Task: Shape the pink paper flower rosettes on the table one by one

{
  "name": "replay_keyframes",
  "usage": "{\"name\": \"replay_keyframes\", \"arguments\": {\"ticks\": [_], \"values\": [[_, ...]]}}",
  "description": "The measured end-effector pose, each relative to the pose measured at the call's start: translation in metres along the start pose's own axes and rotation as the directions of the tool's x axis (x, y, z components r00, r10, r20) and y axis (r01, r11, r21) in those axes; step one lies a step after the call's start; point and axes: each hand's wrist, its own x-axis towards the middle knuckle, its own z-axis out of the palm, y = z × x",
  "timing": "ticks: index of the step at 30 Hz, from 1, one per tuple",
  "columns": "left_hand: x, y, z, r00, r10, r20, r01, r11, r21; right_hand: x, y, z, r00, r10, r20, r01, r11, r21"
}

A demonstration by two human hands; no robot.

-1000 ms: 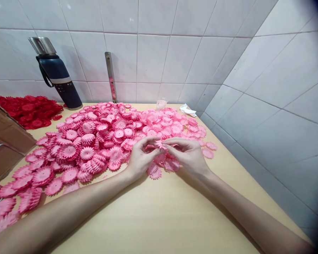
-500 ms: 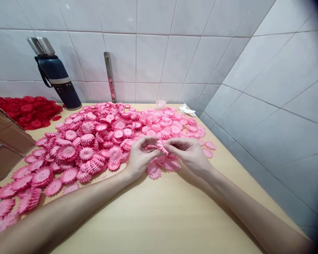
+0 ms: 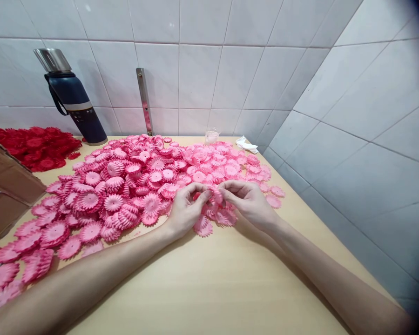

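The left hand [image 3: 187,209] and right hand [image 3: 250,203] pinch a flower [image 3: 215,194] between them, at the near edge of the pile [image 3: 113,202]. Its facing and long axis cannot be told against the pink behind.

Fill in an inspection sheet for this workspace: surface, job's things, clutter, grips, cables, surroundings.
Surface: pale wood-look tabletop, pink pieces spread across its far and left parts.
Job's things: large pink heap of scalloped, flower-like pieces, some stacked; a red heap at far left.
Clutter: blue bottle, clear cup and white scrap along the back; cardboard box at left.
Grips: left hand and right hand pinch a pink piece between them; finer detail is too small to tell.
Cables: nothing seen.
Surroundings: tiled walls behind and right; metal strip upright against the back one.
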Motion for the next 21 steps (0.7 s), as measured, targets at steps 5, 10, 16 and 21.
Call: {"name": "replay_keyframes", "arguments": {"ticks": [5, 10, 16, 21], "values": [[-0.0028, 0.0008, 0.0018, 1.000, 0.003, -0.014, -0.002, 0.998, 0.067, -0.0005, 0.0012, 0.0038, 0.990, -0.094, -0.101, 0.078, 0.985, -0.155], [-0.0017, 0.0029, 0.0024, 0.999, -0.016, -0.044, 0.013, 0.997, -0.080, -0.0025, 0.0008, 0.0025, 0.962, -0.230, -0.150, 0.178, 0.939, -0.295], [-0.0029, 0.0020, 0.0038, 0.998, 0.006, -0.067, -0.018, 0.982, -0.189, -0.0053, 0.0049, 0.0033, 0.896, -0.438, -0.070, 0.347, 0.791, -0.503], [-0.0040, 0.0040, 0.0048, 0.991, -0.042, -0.125, 0.021, 0.987, -0.161, -0.0062, 0.0035, 0.0055, 0.929, -0.366, -0.043, 0.309, 0.837, -0.451]]}}
